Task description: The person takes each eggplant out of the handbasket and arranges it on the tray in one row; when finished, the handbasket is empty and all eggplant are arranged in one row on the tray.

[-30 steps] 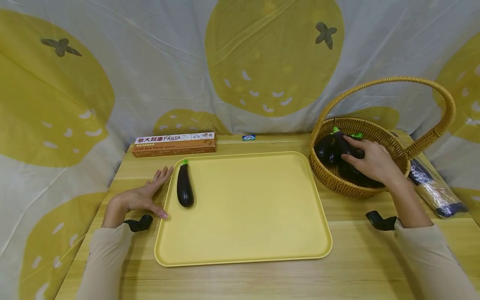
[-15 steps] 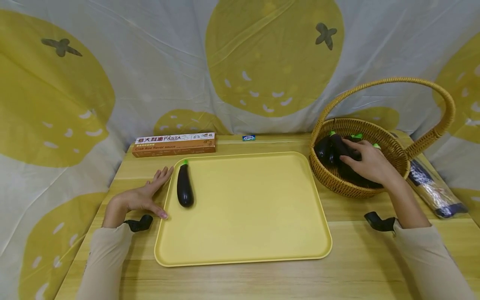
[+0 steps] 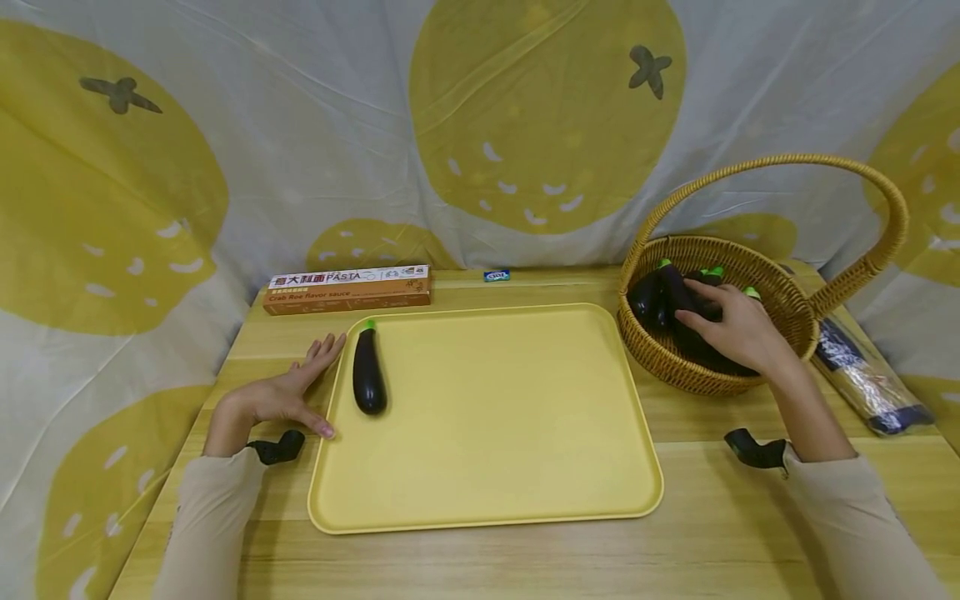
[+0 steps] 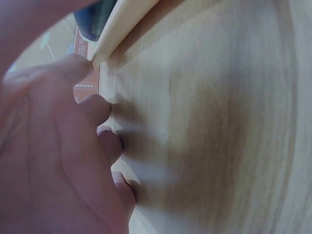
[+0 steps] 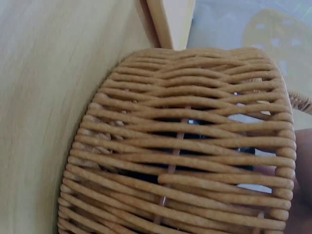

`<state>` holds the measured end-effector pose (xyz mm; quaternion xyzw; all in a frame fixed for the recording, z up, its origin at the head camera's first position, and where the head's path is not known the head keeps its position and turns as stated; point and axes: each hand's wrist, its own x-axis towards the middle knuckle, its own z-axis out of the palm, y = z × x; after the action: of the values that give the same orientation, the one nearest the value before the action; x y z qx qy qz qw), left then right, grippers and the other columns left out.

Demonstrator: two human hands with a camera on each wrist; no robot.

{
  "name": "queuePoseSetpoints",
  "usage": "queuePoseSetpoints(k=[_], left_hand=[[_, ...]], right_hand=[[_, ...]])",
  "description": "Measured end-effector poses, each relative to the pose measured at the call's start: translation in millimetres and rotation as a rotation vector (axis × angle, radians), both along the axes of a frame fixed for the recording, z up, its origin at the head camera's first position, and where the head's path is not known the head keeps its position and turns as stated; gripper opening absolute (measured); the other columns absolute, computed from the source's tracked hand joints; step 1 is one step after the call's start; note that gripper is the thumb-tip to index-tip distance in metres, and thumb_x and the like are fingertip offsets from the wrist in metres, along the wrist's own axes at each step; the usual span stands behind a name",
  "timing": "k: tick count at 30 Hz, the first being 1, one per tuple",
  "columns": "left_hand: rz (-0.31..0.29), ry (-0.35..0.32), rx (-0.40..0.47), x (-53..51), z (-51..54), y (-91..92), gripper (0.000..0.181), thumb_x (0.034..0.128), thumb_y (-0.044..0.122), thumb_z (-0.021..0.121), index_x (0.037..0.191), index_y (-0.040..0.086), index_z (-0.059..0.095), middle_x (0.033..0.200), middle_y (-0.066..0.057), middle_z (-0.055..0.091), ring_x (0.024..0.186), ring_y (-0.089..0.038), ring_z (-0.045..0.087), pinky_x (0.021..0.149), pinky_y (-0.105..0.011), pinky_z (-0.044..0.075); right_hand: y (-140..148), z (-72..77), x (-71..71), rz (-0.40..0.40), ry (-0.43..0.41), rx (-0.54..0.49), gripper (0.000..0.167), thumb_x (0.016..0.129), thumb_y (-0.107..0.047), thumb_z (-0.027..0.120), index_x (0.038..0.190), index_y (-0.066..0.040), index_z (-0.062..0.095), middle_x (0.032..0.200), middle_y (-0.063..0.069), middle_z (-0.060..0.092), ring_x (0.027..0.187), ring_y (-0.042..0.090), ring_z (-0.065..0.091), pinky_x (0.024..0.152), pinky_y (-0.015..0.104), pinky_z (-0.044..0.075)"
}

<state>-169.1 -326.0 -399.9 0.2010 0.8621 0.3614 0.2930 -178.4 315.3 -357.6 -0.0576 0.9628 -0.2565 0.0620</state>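
Observation:
Inside the wicker basket point(image 3: 697, 379) on the right, my right hand point(image 3: 738, 329) holds a dark eggplant point(image 3: 677, 290) with a green stem, thumb on one side and fingers on the other. Several other eggplants lie beneath and around it, partly hidden by the hand. In the right wrist view the basket's woven wall point(image 5: 195, 141) covers most of the hold. A lone eggplant point(image 3: 369, 371) lies on the yellow tray point(image 3: 510, 417) near its left rim. My left hand point(image 3: 281, 396) rests beside that rim with fingers spread; thumb and index fingertip touch the edge, other fingertips the table.
A pasta box point(image 3: 348, 290) stands behind the tray's far left corner. Beyond the tray's far rim lies a small blue packet point(image 3: 497, 276). A clear-wrapped bundle point(image 3: 873, 379) lies right of the basket, whose tall handle point(image 3: 795, 158) arches over it. A patterned cloth point(image 3: 300, 125) hangs behind.
My right hand has shifted slightly left and down with the eggplant in the basket. A pale green stem now shows behind the hand. The left hand stays put.

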Motion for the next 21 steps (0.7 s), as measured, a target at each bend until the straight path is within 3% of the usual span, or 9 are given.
queuePoseSetpoints(k=[7, 15, 21], left_hand=[[0.0, 0.004, -0.001, 0.1, 0.7, 0.1, 0.145, 0.0707, 0.023, 0.096, 0.165, 0.005, -0.013, 0.165, -0.029, -0.032, 0.148, -0.052, -0.037, 0.112, -0.08, -0.02], [0.0, 0.005, 0.002, 0.4, 0.6, -0.1, 0.145, 0.0706, 0.023, 0.096, 0.165, 0.006, -0.013, 0.165, -0.029, -0.032, 0.148, -0.053, -0.037, 0.112, -0.079, -0.021], [-0.004, 0.01, 0.003, 0.3, 0.4, -0.1, 0.145, 0.0707, 0.023, 0.096, 0.165, 0.006, -0.013, 0.165, -0.029, -0.031, 0.148, -0.053, -0.036, 0.112, -0.08, -0.02]], right_hand=[[1.4, -0.1, 0.7, 0.018, -0.018, -0.029, 0.069, 0.107, -0.037, 0.054, 0.163, -0.005, 0.029, 0.152, 0.044, 0.036, 0.128, 0.058, 0.05, 0.091, 0.066, 0.048], [2.0, 3.1, 0.6, 0.055, -0.094, -0.05, 0.074, 0.107, -0.035, 0.055, 0.166, -0.008, 0.019, 0.158, 0.041, 0.026, 0.133, 0.057, 0.046, 0.092, 0.065, 0.049], [0.3, 2.5, 0.8, 0.039, -0.082, -0.056, 0.077, 0.106, -0.039, 0.056, 0.166, -0.006, 0.021, 0.152, 0.04, 0.039, 0.131, 0.055, 0.049, 0.097, 0.07, 0.047]])
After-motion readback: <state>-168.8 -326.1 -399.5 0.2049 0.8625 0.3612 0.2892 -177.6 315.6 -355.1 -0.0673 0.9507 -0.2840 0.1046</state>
